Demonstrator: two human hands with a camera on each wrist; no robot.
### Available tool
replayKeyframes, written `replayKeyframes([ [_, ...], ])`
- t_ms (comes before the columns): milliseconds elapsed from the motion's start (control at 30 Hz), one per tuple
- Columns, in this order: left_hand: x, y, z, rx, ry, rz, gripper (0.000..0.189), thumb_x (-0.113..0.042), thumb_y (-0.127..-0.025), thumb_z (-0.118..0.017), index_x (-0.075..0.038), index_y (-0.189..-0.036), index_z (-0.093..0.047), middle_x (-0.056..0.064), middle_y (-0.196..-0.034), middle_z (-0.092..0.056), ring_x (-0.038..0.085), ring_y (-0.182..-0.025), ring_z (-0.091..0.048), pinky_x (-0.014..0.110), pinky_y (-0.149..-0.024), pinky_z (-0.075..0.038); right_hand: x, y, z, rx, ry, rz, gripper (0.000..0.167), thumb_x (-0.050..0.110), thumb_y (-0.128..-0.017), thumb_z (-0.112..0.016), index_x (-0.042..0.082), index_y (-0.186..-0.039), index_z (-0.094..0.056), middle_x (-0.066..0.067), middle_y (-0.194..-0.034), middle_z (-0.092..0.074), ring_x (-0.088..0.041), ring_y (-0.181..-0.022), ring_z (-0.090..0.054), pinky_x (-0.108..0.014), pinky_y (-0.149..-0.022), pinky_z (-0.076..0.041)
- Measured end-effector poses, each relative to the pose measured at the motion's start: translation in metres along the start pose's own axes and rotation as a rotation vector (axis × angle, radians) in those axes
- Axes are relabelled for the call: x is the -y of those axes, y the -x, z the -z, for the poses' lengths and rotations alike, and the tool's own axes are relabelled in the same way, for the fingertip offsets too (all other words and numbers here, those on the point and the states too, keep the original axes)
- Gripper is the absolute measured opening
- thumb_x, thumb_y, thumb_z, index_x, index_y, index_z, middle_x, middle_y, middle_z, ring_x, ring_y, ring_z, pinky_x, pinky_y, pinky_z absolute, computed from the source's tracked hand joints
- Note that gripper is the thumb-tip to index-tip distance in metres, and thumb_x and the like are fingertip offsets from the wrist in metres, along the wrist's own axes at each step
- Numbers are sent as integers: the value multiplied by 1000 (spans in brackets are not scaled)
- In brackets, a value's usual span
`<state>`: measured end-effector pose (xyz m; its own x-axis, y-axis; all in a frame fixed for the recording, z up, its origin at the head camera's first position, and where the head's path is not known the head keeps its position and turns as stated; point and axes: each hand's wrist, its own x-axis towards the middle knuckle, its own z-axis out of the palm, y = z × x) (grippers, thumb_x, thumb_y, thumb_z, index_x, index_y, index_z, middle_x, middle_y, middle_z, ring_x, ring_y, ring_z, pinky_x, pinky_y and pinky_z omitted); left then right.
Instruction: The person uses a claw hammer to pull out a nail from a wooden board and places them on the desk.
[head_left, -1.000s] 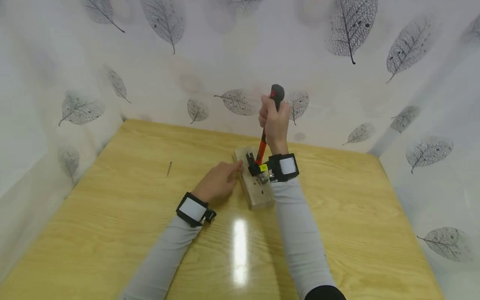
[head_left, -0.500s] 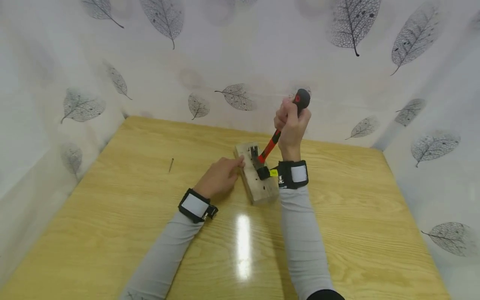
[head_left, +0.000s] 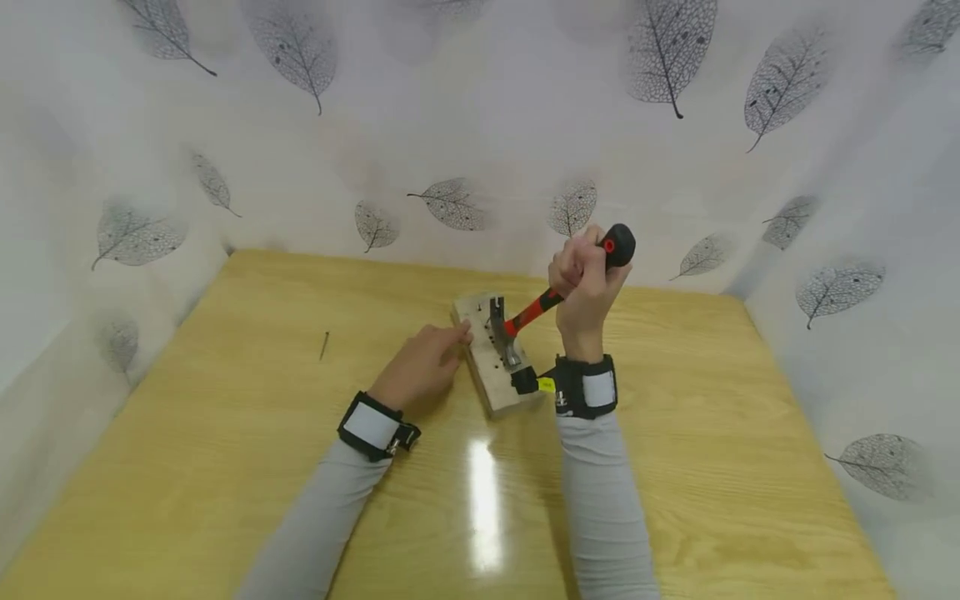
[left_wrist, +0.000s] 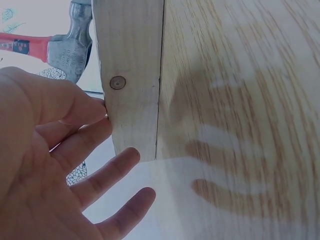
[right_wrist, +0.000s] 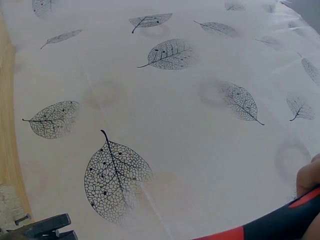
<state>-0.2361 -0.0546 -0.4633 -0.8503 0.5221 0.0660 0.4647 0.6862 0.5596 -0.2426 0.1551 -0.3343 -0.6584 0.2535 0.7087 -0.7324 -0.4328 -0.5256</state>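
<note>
A pale wooden block (head_left: 501, 393) lies at the middle of the table, with several small dark spots on its top. My right hand (head_left: 588, 296) grips the handle of a red and black claw hammer (head_left: 534, 312). The hammer's metal head is over the block, claw toward the far end; whether it touches the wood I cannot tell. A small nail (head_left: 480, 307) stands at the block's far end. My left hand (left_wrist: 55, 145) touches the block's left upper edge with thumb and forefinger, other fingers spread. The right wrist view catches part of the handle (right_wrist: 280, 220).
A loose nail (head_left: 324, 345) lies on the table left of my left hand. The wood-grain table (head_left: 247, 400) meets a leaf-patterned curtain or wall covering (head_left: 480, 125) at its far and side edges. A round brown spot (left_wrist: 118, 82) marks the block's side.
My right hand has moved right and lower, tilting the hammer handle from steep to slanting right. The left hand stays at the block's edge. The head view has shifted slightly.
</note>
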Motion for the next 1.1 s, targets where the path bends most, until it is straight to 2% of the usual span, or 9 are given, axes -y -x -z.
replayKeyframes([
  [100,-1,6,-5,-1,8,11,61,-6,-96,-59,-13,-154,-43,1,-140,-63,31,-132,-53,49,-115,-41,7,8,5,-1,-16,-13,30,1,-92,-39,13,-66,-32,5,-50,-23,-5,-37,-16,-22,-35,-12],
  [267,-4,9,3,-10,24,21,62,-5,-95,-59,-12,-155,-42,1,-140,-64,32,-132,-52,50,-114,-41,12,10,1,-2,-18,6,30,1,-91,-38,12,-64,-29,5,-48,-22,-5,-36,-15,-21,-34,-12],
  [467,-8,12,3,-14,42,38,59,-8,-97,-60,-12,-153,-45,1,-139,-64,33,-134,-51,52,-114,-40,23,13,-4,0,14,18,29,2,-89,-39,11,-64,-28,5,-47,-23,-6,-36,-14,-22,-34,-11],
  [567,-11,11,4,-38,59,31,49,-10,-98,-61,-12,-146,-54,2,-144,-61,32,-134,-50,52,-114,-40,35,12,-5,-3,-10,40,28,1,-89,-39,10,-64,-29,5,-47,-21,-5,-36,-14,-21,-34,-11],
  [667,-16,10,8,-106,103,3,39,-13,-100,-60,-11,-139,-60,6,-144,-59,31,-134,-49,51,-114,-40,47,11,-8,9,-70,43,29,0,-90,-41,10,-65,-30,5,-47,-20,-5,-36,-14,-20,-35,-12],
  [800,-29,9,16,-197,212,-98,38,-11,-102,-57,-8,-140,-59,10,-141,-61,30,-134,-50,50,-113,-40,57,11,-14,25,-142,34,31,0,-91,-45,8,-65,-30,5,-48,-18,-5,-37,-14,-19,-36,-12],
  [933,-41,8,22,-218,305,-176,40,-9,-102,-57,-8,-142,-57,8,-141,-62,29,-130,-53,50,-105,-47,64,11,-22,28,-165,44,32,0,-89,-47,7,-64,-28,4,-48,-17,-5,-37,-14,-19,-36,-13],
  [1100,-44,9,21,-231,339,-190,39,-8,-101,-59,-9,-140,-59,9,-140,-62,27,-126,-55,49,-100,-51,69,13,-28,9,-185,50,33,0,-86,-50,6,-63,-28,4,-48,-18,-5,-37,-14,-20,-35,-13],
])
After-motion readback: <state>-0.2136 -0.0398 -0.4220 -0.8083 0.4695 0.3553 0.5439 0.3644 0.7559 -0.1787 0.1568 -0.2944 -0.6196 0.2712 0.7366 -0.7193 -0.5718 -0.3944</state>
